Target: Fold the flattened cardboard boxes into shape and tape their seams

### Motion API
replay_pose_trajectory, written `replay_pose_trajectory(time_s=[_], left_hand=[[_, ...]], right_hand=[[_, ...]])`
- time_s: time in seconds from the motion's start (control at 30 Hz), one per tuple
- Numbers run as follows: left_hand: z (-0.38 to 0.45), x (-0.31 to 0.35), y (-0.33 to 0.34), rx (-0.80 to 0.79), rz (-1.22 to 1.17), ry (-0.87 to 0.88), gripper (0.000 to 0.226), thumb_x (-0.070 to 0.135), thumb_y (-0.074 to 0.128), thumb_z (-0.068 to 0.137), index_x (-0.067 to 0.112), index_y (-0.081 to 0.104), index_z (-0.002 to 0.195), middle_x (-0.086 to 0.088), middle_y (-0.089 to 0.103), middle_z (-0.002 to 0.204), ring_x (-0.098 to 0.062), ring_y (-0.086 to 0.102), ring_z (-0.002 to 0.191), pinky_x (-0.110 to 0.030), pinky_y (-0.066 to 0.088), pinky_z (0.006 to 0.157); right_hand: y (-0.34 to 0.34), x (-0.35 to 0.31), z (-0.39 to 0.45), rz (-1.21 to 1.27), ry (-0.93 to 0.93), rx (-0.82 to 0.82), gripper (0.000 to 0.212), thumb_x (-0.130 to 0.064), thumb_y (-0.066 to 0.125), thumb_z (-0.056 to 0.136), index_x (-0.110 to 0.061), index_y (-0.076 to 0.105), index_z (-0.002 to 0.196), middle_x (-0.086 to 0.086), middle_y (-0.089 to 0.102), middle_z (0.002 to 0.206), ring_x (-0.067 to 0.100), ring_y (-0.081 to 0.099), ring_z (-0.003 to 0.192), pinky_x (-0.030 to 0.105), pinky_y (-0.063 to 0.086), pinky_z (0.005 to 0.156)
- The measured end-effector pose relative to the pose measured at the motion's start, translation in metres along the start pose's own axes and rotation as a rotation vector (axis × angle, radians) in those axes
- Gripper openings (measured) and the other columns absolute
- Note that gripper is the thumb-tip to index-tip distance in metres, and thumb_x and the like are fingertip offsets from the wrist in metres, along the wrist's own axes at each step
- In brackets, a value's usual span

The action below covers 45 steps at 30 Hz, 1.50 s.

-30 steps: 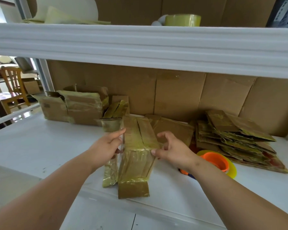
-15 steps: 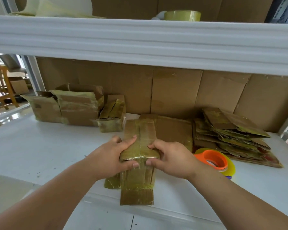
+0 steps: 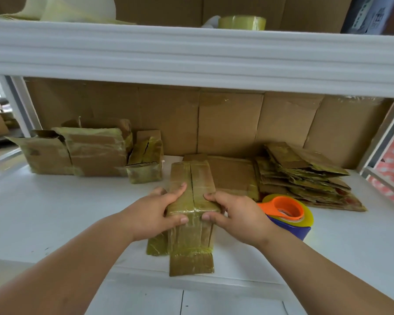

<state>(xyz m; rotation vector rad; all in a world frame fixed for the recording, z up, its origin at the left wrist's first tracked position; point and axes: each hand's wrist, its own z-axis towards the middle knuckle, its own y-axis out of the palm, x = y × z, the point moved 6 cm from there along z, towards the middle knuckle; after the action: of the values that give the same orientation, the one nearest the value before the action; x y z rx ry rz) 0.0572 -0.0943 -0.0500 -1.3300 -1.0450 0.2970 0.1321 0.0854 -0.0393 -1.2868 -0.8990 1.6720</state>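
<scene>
A small tape-covered cardboard box stands on the white shelf in front of me, its two top flaps meeting at a centre seam. My left hand grips its near left corner, thumb on the front face and fingers over the top. On the near right corner my right hand grips the same way. Loose flaps hang down toward the shelf's front edge. A tape dispenser with an orange core and blue body lies just right of my right hand. Flattened boxes are piled at the right.
Three folded, taped boxes stand at the back left. A flat cardboard sheet lies behind the held box. Cardboard lines the back wall. The upper shelf overhangs close above and carries a tape roll.
The box has come down from a tilted hold onto the shelf. Both hands closed the top flaps and now clamp the near corners.
</scene>
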Motion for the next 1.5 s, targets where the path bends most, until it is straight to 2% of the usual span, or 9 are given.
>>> replay_pose_trajectory(time_s=[0.13, 0.27, 0.43, 0.6, 0.8, 1.0, 1.1, 1.37, 1.5], left_hand=[[0.002, -0.006, -0.003, -0.048, 0.083, 0.002, 0.093, 0.080, 0.051, 0.076, 0.059, -0.003, 0.149, 0.009, 0.038, 0.132, -0.009, 0.053, 0.108, -0.029, 0.046, 0.100], [0.002, -0.006, -0.006, -0.040, 0.053, -0.064, 0.088, 0.091, 0.024, 0.070, 0.060, 0.004, 0.149, 0.004, 0.030, 0.146, -0.019, 0.046, 0.128, -0.034, 0.037, 0.109], [-0.003, 0.014, -0.013, 0.257, 0.028, 0.000, 0.061, 0.060, 0.037, 0.097, 0.040, 0.025, 0.154, 0.009, 0.031, 0.121, -0.009, 0.033, 0.116, -0.029, 0.035, 0.102], [-0.012, 0.039, -0.018, 0.459, 0.011, 0.075, 0.027, 0.031, 0.056, 0.098, 0.031, 0.067, 0.123, 0.019, 0.046, 0.110, -0.007, 0.042, 0.111, -0.034, 0.037, 0.104], [-0.023, 0.060, -0.025, 0.503, -0.007, 0.064, 0.025, 0.029, 0.054, 0.099, 0.032, 0.070, 0.117, 0.020, 0.053, 0.110, -0.009, 0.051, 0.110, -0.044, 0.041, 0.104], [-0.025, 0.085, -0.028, 0.497, -0.074, 0.070, 0.024, 0.033, 0.054, 0.099, 0.034, 0.067, 0.119, 0.022, 0.054, 0.112, -0.006, 0.054, 0.105, -0.027, 0.045, 0.096], [-0.026, 0.099, -0.031, 0.468, -0.203, 0.064, 0.024, 0.034, 0.055, 0.099, 0.034, 0.067, 0.119, 0.018, 0.058, 0.113, 0.002, 0.055, 0.101, -0.008, 0.039, 0.080], [-0.026, 0.118, -0.029, 0.204, -0.576, 0.096, 0.034, 0.039, 0.060, 0.096, 0.036, 0.061, 0.130, 0.020, 0.061, 0.123, 0.007, 0.054, 0.110, -0.012, 0.041, 0.081], [-0.024, 0.115, -0.028, 0.131, -0.652, 0.096, 0.019, 0.031, 0.063, 0.095, 0.032, 0.073, 0.112, 0.014, 0.072, 0.110, -0.001, 0.061, 0.107, -0.023, 0.047, 0.091]], right_hand=[[-0.007, 0.008, -0.008, 0.085, 0.063, 0.045, 0.053, -0.053, 0.038, 0.100, -0.033, 0.039, 0.150, -0.004, 0.060, 0.137, 0.014, 0.056, 0.122, 0.035, 0.044, 0.103], [-0.028, 0.067, -0.025, -0.080, 0.418, 0.301, 0.041, -0.026, 0.053, 0.094, -0.017, 0.048, 0.134, 0.010, 0.057, 0.131, 0.031, 0.052, 0.120, 0.042, 0.045, 0.099], [-0.020, 0.138, -0.056, -0.244, 0.804, -0.069, 0.068, -0.053, 0.059, 0.075, -0.016, 0.047, 0.132, 0.008, 0.052, 0.135, 0.030, 0.046, 0.130, 0.045, 0.030, 0.113], [-0.014, 0.152, -0.063, -0.433, 0.642, -0.193, 0.034, -0.056, 0.052, 0.088, -0.028, 0.049, 0.108, -0.005, 0.058, 0.114, 0.018, 0.050, 0.125, 0.059, 0.003, 0.120], [-0.024, 0.147, -0.076, -0.293, 0.479, -0.065, 0.018, -0.051, 0.048, 0.097, -0.034, 0.045, 0.103, -0.013, 0.059, 0.100, 0.011, 0.056, 0.111, 0.052, 0.002, 0.120], [-0.044, 0.117, -0.085, -0.028, 0.274, 0.092, 0.016, -0.043, 0.057, 0.096, -0.036, 0.043, 0.092, -0.017, 0.061, 0.095, 0.007, 0.057, 0.097, 0.047, 0.010, 0.120], [-0.061, 0.096, -0.088, 0.074, 0.198, 0.177, 0.014, -0.039, 0.061, 0.095, -0.036, 0.047, 0.095, -0.016, 0.062, 0.095, 0.005, 0.057, 0.096, 0.046, 0.014, 0.120], [-0.086, 0.050, -0.088, 0.158, 0.088, 0.190, 0.014, -0.032, 0.063, 0.094, -0.027, 0.051, 0.101, -0.023, 0.055, 0.098, -0.035, 0.028, 0.101, 0.045, 0.020, 0.115], [-0.085, 0.038, -0.087, 0.148, 0.037, 0.165, 0.020, -0.052, 0.055, 0.093, -0.033, 0.050, 0.098, -0.021, 0.059, 0.099, -0.030, 0.032, 0.106, 0.045, 0.013, 0.119]])
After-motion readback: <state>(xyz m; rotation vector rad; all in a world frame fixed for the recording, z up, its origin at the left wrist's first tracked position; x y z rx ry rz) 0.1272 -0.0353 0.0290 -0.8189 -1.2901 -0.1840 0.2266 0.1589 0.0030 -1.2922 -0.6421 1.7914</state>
